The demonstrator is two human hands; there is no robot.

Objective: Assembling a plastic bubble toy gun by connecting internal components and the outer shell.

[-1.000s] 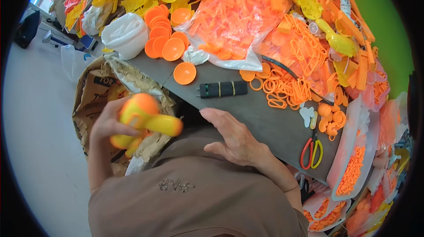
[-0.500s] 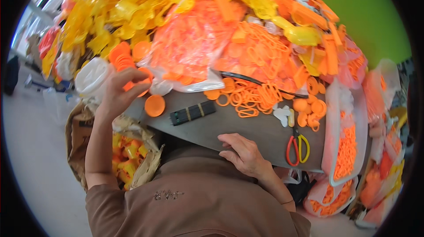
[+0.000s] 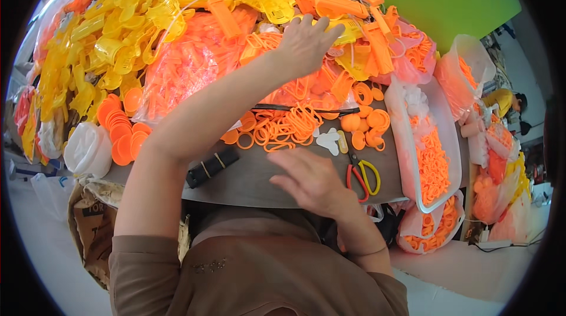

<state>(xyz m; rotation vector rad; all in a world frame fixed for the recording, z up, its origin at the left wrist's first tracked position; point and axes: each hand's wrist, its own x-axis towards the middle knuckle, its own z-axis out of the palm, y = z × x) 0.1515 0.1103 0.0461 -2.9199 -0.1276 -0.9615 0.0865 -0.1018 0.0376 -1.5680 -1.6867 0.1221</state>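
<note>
My left hand (image 3: 308,46) stretches across the heap, fingers apart, over the left end of a smooth yellow plastic piece (image 3: 349,32). Its thumb and palm are hidden, so contact with the piece cannot be made out. Low over the near table edge is my right hand (image 3: 312,181), blurred, its fingers extended and nothing visible in them. Beyond that hand lie orange plastic loops (image 3: 289,127) and a flat white piece (image 3: 328,141). Scissors with one red and one yellow handle (image 3: 362,177) rest to its right. A black bundle with two bands (image 3: 212,167) lies to its left.
Yellow plastic parts (image 3: 127,39) pile high at the back left, beside a clear bag of orange parts (image 3: 183,65). Orange discs (image 3: 121,133) stand near a white-lined container (image 3: 87,150). A long translucent bin (image 3: 398,121) edges the right side; a paper bag (image 3: 88,221) stands lower left.
My left hand has moved from the orange discs on the left across to the heap's right side. My right hand has shifted slightly forward, and the view has swung to the right.
</note>
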